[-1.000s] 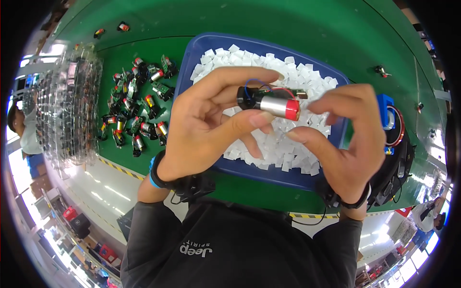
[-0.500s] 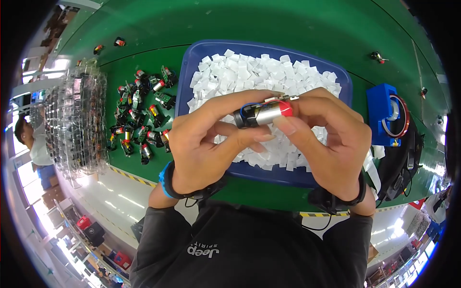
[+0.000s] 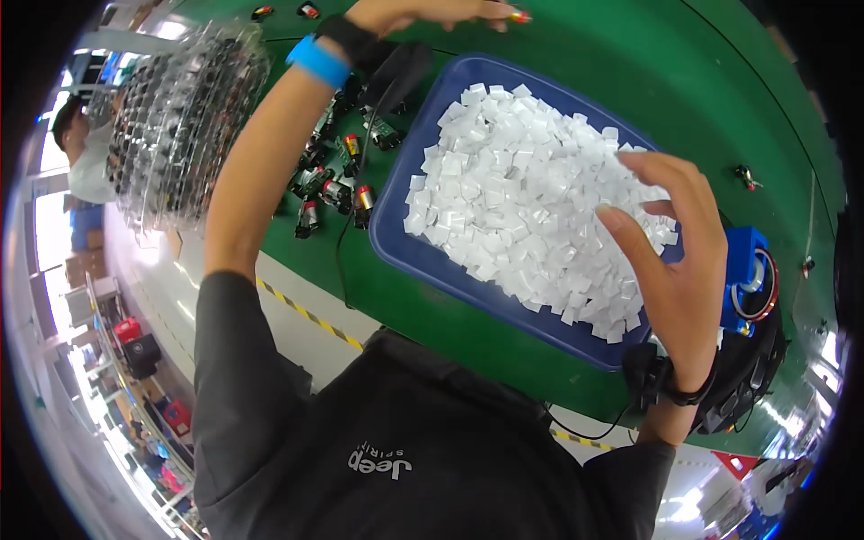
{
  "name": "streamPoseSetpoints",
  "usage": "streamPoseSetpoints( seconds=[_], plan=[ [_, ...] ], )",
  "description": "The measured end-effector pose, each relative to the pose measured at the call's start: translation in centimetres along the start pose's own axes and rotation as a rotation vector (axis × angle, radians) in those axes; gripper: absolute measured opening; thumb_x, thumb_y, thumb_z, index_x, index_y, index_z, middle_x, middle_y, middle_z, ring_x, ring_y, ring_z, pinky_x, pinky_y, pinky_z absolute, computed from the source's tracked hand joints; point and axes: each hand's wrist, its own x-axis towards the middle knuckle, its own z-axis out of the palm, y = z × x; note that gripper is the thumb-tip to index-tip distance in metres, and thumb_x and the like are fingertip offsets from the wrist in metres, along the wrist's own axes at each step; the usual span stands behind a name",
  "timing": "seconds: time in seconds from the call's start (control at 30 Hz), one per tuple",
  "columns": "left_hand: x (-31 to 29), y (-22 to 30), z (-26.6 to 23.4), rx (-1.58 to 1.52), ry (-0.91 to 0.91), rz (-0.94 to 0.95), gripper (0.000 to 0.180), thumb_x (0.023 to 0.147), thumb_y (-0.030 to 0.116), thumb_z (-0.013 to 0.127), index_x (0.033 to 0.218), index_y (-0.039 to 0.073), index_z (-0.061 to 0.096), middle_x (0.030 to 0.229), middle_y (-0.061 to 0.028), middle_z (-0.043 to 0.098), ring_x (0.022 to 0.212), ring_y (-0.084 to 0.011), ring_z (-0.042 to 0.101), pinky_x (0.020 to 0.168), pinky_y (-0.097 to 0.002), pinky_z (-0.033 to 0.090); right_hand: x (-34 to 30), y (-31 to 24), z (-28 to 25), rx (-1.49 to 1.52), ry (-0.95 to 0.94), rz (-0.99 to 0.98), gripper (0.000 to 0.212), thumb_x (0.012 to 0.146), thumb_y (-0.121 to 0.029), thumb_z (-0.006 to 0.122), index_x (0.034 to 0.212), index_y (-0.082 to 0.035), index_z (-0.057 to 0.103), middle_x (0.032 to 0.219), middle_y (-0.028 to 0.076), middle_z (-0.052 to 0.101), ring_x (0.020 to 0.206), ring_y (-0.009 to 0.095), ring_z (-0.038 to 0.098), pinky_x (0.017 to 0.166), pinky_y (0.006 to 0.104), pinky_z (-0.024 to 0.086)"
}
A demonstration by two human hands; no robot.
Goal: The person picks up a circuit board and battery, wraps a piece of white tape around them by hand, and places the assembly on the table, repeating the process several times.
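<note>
My left hand [image 3: 441, 11] reaches out to the far edge of the view, its fingers closed round a small cylindrical motor. Only the red and yellow end of that motor [image 3: 519, 16] shows past the fingertips; the rest is hidden. Above the right part of a blue plastic tray [image 3: 504, 310], my right hand [image 3: 679, 243] is open, thumb and fingers apart, with nothing between them. Many small white square slips [image 3: 522, 198] fill the tray. Partly behind my left forearm lies a pile of similar motors [image 3: 337, 189], some with green circuit boards.
A blue tape dispenser [image 3: 740, 261] stands at the right beside a black bag [image 3: 751, 387]. Stacked clear plastic trays [image 3: 184, 126] stand at the left, near another person [image 3: 88, 162]. Single motors lie at the far left [image 3: 308, 11] and far right [image 3: 746, 176].
My hands have parted. The left has carried the motor from above the tray to the far side; the right has let go and opened. The view has turned.
</note>
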Motion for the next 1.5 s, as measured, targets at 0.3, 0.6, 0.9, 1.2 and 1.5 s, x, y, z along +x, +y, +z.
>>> streamPoseSetpoints(
  seconds=[0.3,0.6,0.9,1.2,1.5],
  plan=[
    [-6.7,-12.5,-5.9,-0.059,0.086,0.759,0.037,0.097,0.022,0.064,0.127,0.0,0.058,0.109,-0.0144,0.069,0.095,-0.0246,0.065,0.083,-0.0394,0.053,-0.4,0.5,-0.7,-0.11,-0.118,-0.065,0.025,0.082,-0.004,0.076,0.105,-0.003,0.067,0.109,0.011,0.067,0.103,0.026,0.063,0.089,0.0331,0.048],
    [-21.6,-7.6,-5.8,0.438,0.225,-0.179,0.024,0.099,0.023,0.062,0.112,0.003,0.065,0.095,-0.0068,0.07,0.087,-0.0174,0.067,0.079,-0.0316,0.051,0.6,1.5,-0.9,-0.141,-0.198,0.04,0.021,0.084,-0.004,0.074,0.104,-0.002,0.067,0.107,0.01,0.068,0.102,0.026,0.064,0.091,0.0327,0.048],
    [-32.3,-10.9,1.9,0.642,0.55,-0.469,0.032,0.091,0.02,0.07,0.118,0.005,0.061,0.098,-0.0139,0.068,0.077,-0.0279,0.065,0.07,-0.0376,0.051,1.2,1.6,1.2,-0.19,-0.237,0.005,0.019,0.083,-0.003,0.074,0.101,-0.001,0.068,0.104,0.011,0.068,0.097,0.027,0.065,0.086,0.0333,0.049],
    [-33.8,-14.4,4.7,0.529,0.76,-0.514,0.03,0.09,0.012,0.071,0.115,0.002,0.058,0.11,-0.0147,0.067,0.082,-0.0268,0.068,0.072,-0.036,0.054,1.4,1.9,1.4,-0.174,-0.272,0.002,0.019,0.085,-0.005,0.073,0.102,-0.002,0.067,0.103,0.01,0.067,0.097,0.027,0.064,0.086,0.034,0.048],
    [-29.3,-3.4,8.7,0.018,0.933,-0.183,0.022,0.089,-0.003,0.069,0.109,-0.001,0.058,0.11,-0.0137,0.068,0.098,-0.022,0.069,0.079,-0.0328,0.059,0.4,0.1,0.5,0.011,-0.237,0.037,0.029,0.083,-0.002,0.07,0.111,0.001,0.065,0.1,0.013,0.069,0.092,0.024,0.065,0.087,0.0327,0.049]
  ],
)
